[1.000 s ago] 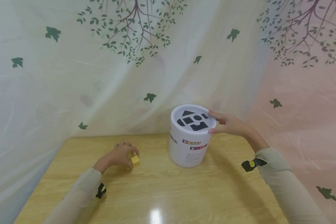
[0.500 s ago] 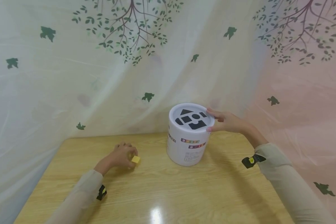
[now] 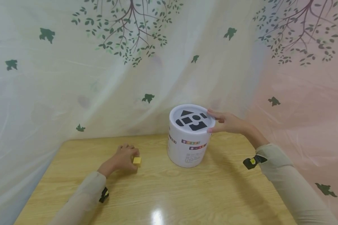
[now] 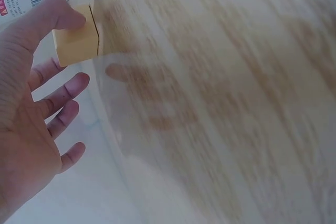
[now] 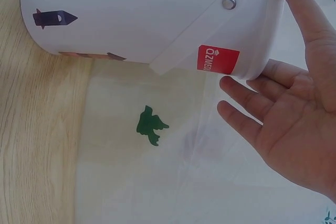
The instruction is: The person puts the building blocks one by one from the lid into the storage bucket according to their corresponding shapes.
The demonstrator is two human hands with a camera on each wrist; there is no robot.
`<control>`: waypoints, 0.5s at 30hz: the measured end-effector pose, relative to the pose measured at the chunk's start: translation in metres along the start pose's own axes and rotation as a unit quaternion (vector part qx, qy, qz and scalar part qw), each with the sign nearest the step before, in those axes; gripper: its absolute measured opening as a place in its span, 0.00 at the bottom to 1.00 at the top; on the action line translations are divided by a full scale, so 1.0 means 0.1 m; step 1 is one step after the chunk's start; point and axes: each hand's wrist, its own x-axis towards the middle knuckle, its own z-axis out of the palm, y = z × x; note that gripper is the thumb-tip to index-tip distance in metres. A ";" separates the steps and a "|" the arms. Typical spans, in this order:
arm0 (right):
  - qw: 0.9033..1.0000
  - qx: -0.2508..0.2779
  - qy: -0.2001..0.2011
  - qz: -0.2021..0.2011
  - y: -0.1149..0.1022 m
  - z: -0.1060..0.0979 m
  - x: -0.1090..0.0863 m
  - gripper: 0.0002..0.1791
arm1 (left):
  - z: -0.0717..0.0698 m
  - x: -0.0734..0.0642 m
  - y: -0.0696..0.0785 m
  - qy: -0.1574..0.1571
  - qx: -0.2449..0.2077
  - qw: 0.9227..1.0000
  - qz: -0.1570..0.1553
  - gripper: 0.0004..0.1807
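Note:
A small yellow block (image 3: 137, 162) is pinched between the thumb and index finger of my left hand (image 3: 124, 158), low at the table's left half. In the left wrist view the thumb lies on the yellow block (image 4: 76, 43), and the other fingers of the left hand (image 4: 31, 114) are spread apart. A white shape-sorter bucket (image 3: 186, 150) stands to the right, its lid carrying several dark shapes. My right hand (image 3: 228, 122) holds the bucket by its upper right rim, thumb in front and fingers behind. The right wrist view shows the right hand (image 5: 294, 108) at the rim and a strap (image 5: 197, 35) on the bucket's side.
The wooden table (image 3: 169, 193) ends at a pale hanging curtain (image 3: 115, 93) printed with branches and green birds. The bucket stands near the table's back edge. Black straps with small devices sit on both sleeves.
The left hand shifts very slightly and the yellow block turns a little in its fingers. The right hand stays on the bucket's rim. The head view has shifted a little.

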 end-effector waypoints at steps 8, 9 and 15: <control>1.000 0.001 -0.002 -0.003 0.00 0.00 0.00 0.54 | 0.02 0.03 0.02 0.022 0.009 1.000 0.009 0.18; 1.000 0.001 -0.002 -0.003 0.00 0.00 0.00 0.55 | 0.03 0.03 0.02 0.026 0.010 1.000 0.013 0.18; 1.000 0.003 -0.001 -0.005 0.01 0.00 0.00 0.55 | 0.07 0.06 0.04 0.041 0.020 0.999 0.024 0.19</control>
